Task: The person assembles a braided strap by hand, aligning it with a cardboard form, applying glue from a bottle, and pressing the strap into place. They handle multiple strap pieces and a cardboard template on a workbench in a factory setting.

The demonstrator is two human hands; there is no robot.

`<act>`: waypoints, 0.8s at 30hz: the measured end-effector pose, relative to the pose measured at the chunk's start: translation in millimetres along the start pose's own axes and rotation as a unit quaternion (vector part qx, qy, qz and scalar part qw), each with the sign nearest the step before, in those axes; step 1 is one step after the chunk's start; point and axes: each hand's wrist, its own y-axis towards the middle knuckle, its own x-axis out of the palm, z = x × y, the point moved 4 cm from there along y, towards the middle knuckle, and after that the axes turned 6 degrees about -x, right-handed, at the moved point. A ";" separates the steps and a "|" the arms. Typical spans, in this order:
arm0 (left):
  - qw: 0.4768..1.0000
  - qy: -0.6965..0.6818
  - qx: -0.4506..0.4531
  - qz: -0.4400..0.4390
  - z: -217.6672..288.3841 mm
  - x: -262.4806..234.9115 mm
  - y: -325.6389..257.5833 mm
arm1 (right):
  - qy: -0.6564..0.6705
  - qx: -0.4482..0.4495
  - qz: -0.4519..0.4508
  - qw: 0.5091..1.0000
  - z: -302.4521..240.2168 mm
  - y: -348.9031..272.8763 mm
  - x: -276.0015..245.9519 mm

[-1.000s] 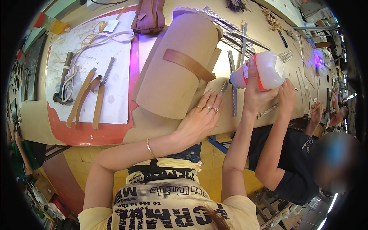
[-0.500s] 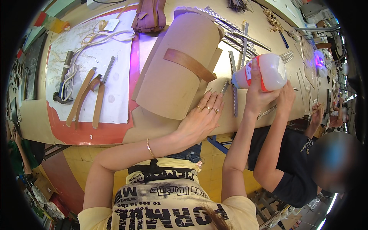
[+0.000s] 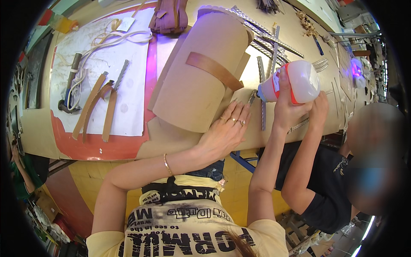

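Observation:
My left hand [image 3: 226, 128] lies flat on the table with its fingers stretched out, beside the tan rolled sheet [image 3: 192, 90]. Its fingertips touch a short grey braided strip [image 3: 252, 97]. My right hand [image 3: 287, 110] is wrapped round a translucent plastic squeeze bottle [image 3: 306, 80] with a red-orange band and a bluish cap. The bottle is tipped on its side, its dark nozzle [image 3: 258, 93] pointing left at the strip. Around the roll runs a brown leather-like band [image 3: 214, 70]. What the bottle contains cannot be made out.
A co-worker's hand [image 3: 319, 107] is close beside the bottle's base. Silver braided strips [image 3: 267, 40] lie behind it. On the left, a hammer [image 3: 73, 81] and brown strips [image 3: 90, 105] rest on white paper [image 3: 130, 92]. Folded brown strips [image 3: 170, 17] sit at the back.
The bottle has shifted slightly, its nozzle now nearer the strip at my left fingertips. My left hand stays nearly still. The co-worker at right has leaned in.

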 end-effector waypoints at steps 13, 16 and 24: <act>0.999 -0.029 0.038 -0.024 1.9 -11.8 -52.1 | 0.016 -0.026 0.020 0.999 -8.2 -9.1 -5.3; 0.998 -0.027 0.045 -0.021 -0.3 -9.4 -54.2 | 0.021 -0.009 0.000 1.000 -8.3 -12.5 -7.7; 0.995 -0.049 0.045 0.079 0.6 -11.6 -67.0 | 0.004 0.028 -0.010 1.000 -11.8 -22.6 -15.0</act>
